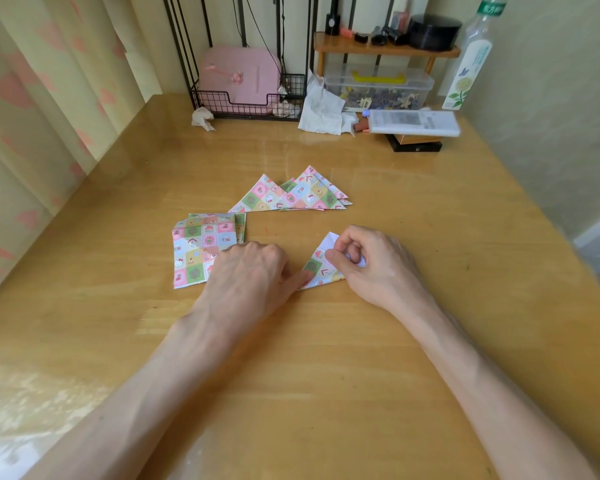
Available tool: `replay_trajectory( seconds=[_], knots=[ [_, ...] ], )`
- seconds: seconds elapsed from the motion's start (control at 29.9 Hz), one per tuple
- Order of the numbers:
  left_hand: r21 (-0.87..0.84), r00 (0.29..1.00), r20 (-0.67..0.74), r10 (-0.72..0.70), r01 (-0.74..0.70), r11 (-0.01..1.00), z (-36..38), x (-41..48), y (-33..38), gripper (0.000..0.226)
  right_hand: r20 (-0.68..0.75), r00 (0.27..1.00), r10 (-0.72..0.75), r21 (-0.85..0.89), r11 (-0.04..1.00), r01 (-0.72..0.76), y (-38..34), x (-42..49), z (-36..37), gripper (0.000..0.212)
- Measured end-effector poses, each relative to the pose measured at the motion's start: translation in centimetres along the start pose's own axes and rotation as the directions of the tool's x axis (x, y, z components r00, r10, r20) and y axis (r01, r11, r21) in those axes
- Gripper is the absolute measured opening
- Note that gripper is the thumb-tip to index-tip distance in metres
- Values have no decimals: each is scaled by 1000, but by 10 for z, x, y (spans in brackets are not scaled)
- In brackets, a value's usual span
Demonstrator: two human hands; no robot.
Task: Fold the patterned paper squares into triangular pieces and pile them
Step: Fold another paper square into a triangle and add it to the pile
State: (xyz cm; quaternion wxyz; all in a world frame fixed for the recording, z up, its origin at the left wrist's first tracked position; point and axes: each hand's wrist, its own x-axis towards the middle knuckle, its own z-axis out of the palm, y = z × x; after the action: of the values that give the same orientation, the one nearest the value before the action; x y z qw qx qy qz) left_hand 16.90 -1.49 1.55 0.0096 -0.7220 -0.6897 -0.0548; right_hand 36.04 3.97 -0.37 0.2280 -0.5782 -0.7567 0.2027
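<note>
While a stack of unfolded patterned squares (201, 251) lies at left on the wooden surface (118, 258), its near right corner hidden under the left hand (250, 275), one straight finger of that hand presses the left tip of a half-folded piece (321, 270); its other fingers curl out of sight. Beyond, finished triangles (291, 195) lie fanned in a loose pile. The right hand (371, 265) pinches the piece's white upper flap, covering its right corner.
</note>
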Motion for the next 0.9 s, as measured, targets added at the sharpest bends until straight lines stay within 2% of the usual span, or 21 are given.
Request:
replay_trajectory(
  seconds=[0.33,0.5,0.77,0.9],
  knots=[
    [90,999,-45,17,-13,996,4,0,0,59,17,1000,-1,-13,1000,2,-3,-1,-2,17],
    [71,998,-52,19,-16,997,5,0,-1,59,-3,1000,-2,-18,1000,2,-2,-1,0,17],
    [33,998,-62,17,-15,999,4,0,-1,56,-9,990,-141,-2,990,141,4,-4,0,8],
    [11,998,-63,7,-6,1000,5,0,-1,55,-7,986,-168,90,982,168,8,-6,0,4]
  ],
)
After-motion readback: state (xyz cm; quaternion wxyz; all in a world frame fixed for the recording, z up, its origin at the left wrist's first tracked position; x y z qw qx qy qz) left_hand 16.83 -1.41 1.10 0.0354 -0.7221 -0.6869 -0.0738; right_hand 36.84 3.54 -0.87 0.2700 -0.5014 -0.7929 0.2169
